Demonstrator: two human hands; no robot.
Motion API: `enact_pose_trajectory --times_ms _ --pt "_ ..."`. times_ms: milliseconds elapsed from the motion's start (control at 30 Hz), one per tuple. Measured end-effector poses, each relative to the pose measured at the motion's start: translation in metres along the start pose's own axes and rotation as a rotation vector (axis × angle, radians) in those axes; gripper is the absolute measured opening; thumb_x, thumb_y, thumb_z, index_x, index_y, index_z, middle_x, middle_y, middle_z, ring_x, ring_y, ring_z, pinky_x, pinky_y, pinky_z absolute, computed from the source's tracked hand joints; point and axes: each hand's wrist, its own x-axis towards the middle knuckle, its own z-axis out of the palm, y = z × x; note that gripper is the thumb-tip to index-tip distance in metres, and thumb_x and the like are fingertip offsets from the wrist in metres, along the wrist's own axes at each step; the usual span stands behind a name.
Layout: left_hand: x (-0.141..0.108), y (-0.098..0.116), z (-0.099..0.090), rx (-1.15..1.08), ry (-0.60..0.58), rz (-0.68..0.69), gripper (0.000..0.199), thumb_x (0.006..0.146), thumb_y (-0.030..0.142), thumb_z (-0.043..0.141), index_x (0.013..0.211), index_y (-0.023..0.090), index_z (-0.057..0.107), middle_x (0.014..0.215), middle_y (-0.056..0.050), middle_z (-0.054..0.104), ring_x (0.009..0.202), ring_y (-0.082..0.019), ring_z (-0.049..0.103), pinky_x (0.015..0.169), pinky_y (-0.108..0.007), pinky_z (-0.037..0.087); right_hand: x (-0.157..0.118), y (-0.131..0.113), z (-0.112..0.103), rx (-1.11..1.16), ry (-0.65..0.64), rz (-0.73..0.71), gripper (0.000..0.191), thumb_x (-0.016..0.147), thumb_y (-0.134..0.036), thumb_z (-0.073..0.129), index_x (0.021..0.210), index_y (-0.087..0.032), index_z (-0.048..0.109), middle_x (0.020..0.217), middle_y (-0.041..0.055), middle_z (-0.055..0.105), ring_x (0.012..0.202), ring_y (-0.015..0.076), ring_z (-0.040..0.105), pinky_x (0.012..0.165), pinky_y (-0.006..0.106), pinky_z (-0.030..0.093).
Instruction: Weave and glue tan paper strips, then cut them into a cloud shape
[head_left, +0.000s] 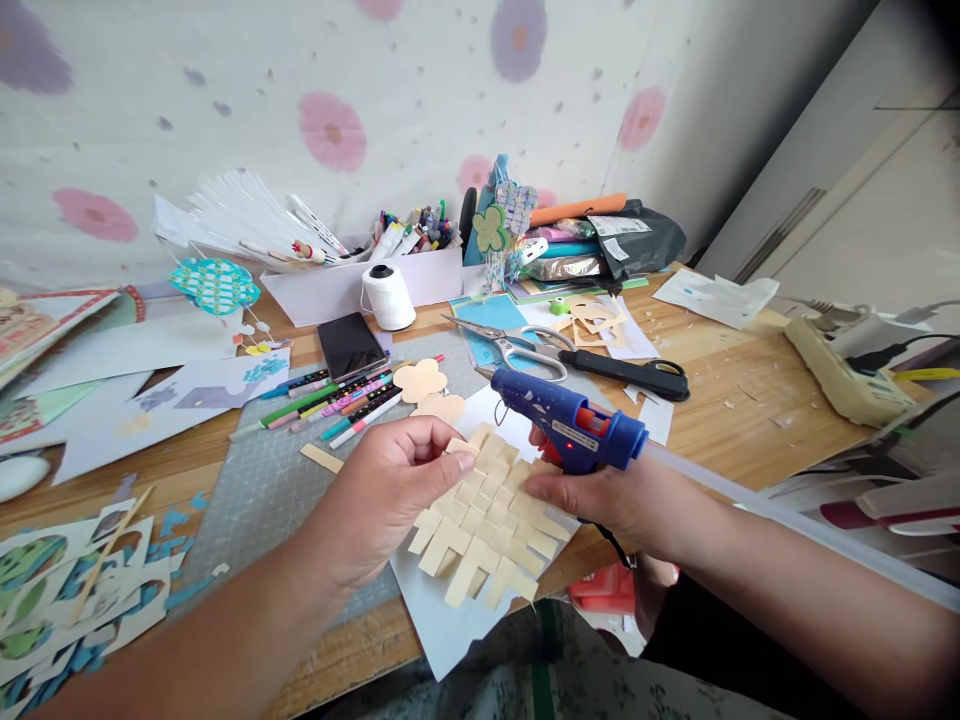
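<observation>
A woven mat of cream paper strips [487, 515], its loose ends sticking out along the edges, hangs over a white sheet of paper [442, 620]. My left hand [397, 480] pinches its upper left edge between thumb and fingers. In my right hand [592, 500] is a blue hot glue gun [562, 420], its nozzle pointing to the upper left and a small red light glowing. A clear glue stick [795, 525] runs from its back. The right thumb lies by the mat's right side; whether it presses on it I cannot tell.
Cream cloud-shaped cutouts [420, 381] and several pens [330, 400] lie on the grey cutting mat [255, 470]. Behind are scissors [517, 345], a black-handled cutter [630, 372], a phone [351, 345] and a thread spool [390, 298]. A power strip [847, 370] sits right, paper scraps [82, 590] left.
</observation>
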Motion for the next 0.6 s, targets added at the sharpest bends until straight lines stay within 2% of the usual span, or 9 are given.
enact_pose_trajectory --times_ms 233,333,467,600 --pt "0.0002 -0.0005 0.0025 0.013 0.013 0.004 0.025 0.076 0.033 0.067 0.063 0.017 0.054 0.056 0.008 0.042 0.050 -0.007 0.033 0.047 -0.020 0.025 -0.0011 0.0007 0.0014 -0.079 0.005 0.009 0.021 0.063 -0.022 0.066 0.082 -0.021 0.056 0.069 -0.0024 0.057 0.061 0.0144 0.055 0.057 0.028 0.048" --pt "-0.0006 -0.0007 0.0028 -0.014 0.003 -0.027 0.025 0.076 0.035 0.068 0.065 0.018 0.054 0.058 0.007 0.046 0.051 -0.008 0.038 0.048 -0.020 0.029 -0.0010 0.0007 0.0000 -0.060 -0.003 0.011 0.022 0.063 -0.021 0.066 0.083 -0.022 0.055 0.070 -0.0026 0.057 0.061 0.0140 0.055 0.056 0.027 0.048" --pt "-0.0008 -0.0011 0.0022 -0.048 -0.013 -0.022 0.018 0.076 0.034 0.070 0.078 0.018 0.062 0.069 0.004 0.058 0.062 -0.010 0.049 0.055 -0.021 0.036 0.0006 0.0013 -0.0019 -0.047 -0.021 0.006 0.023 0.062 -0.023 0.067 0.082 -0.022 0.056 0.072 -0.0019 0.057 0.061 0.0140 0.054 0.056 0.027 0.046" --pt "0.0013 -0.0030 0.0019 -0.046 -0.022 -0.027 0.022 0.076 0.035 0.071 0.070 0.017 0.060 0.063 0.005 0.053 0.058 -0.008 0.045 0.053 -0.020 0.035 0.0008 0.0025 -0.0040 -0.041 -0.028 -0.008 0.026 0.062 -0.027 0.071 0.083 -0.022 0.057 0.075 -0.0006 0.059 0.066 0.0159 0.055 0.059 0.028 0.047"
